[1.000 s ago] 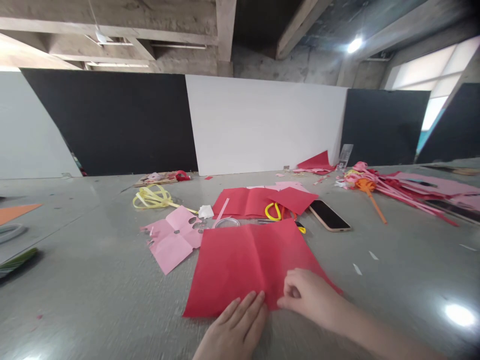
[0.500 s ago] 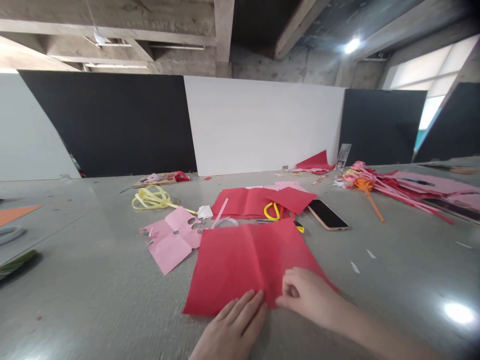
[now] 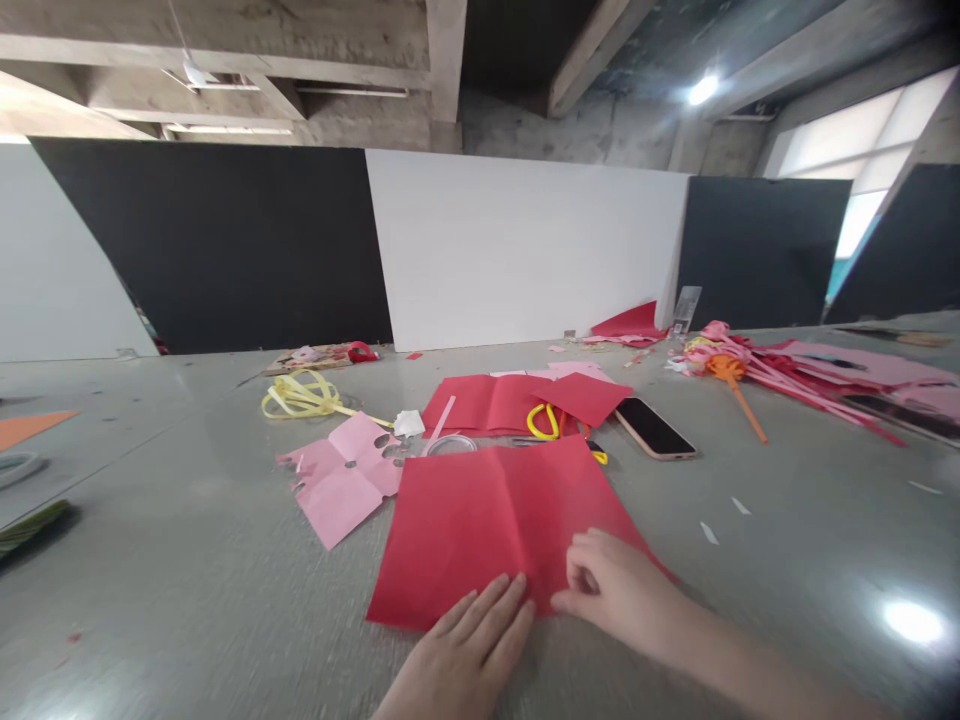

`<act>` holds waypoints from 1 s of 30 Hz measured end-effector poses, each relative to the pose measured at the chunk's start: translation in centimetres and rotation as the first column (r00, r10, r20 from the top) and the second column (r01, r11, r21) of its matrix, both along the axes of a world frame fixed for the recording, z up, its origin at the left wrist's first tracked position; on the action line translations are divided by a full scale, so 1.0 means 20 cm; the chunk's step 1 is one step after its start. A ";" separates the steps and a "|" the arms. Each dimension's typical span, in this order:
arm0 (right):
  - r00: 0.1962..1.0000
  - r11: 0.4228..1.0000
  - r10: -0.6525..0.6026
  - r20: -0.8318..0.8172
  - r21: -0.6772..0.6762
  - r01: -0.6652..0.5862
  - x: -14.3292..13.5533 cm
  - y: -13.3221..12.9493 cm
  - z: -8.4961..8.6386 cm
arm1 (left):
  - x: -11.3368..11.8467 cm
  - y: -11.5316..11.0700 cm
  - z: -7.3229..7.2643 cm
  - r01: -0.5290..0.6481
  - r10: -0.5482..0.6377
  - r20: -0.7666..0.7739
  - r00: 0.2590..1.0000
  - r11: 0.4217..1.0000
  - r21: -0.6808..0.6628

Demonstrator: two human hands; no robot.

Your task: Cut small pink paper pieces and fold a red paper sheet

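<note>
A red sheet of paper (image 3: pixel 472 530) with a crease down its middle lies in front of me. My left hand (image 3: pixel 480 640) rests flat on its near edge, fingers stretched out, close to the crease. Just to the right, my right hand (image 3: pixel 611 585) is curled, thumb and fingers pinched at the sheet's near edge; the exact contact is partly hidden. Behind the sheet are a clear tape roll (image 3: pixel 452 445) and yellow-handled scissors (image 3: pixel 543 422), partly covered by a second red paper (image 3: pixel 480 400).
Left of the sheet lie a pink paper with cut-outs (image 3: pixel 352 490) and a yellow ribbon bundle (image 3: pixel 304 395). A phone (image 3: pixel 655 430) sits to the right. Farther right are an orange stick (image 3: pixel 746 410) and pink papers (image 3: pixel 870 365). A white panel (image 3: pixel 532 250) stands behind.
My left hand has shifted very slightly on the paper. The right hand and the red sheet look nearly the same; the view has moved a little.
</note>
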State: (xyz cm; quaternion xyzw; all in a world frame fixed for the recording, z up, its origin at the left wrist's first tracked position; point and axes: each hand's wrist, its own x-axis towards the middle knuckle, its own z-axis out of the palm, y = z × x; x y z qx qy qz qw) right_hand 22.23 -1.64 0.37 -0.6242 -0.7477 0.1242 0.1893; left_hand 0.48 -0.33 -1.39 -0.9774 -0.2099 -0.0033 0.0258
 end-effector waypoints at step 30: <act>0.997 0.998 0.039 0.072 -0.051 -0.035 0.12 0.02 0.04 | 0.02 0.00 0.05 0.007 0.000 -0.139 0.990 0.999 0.053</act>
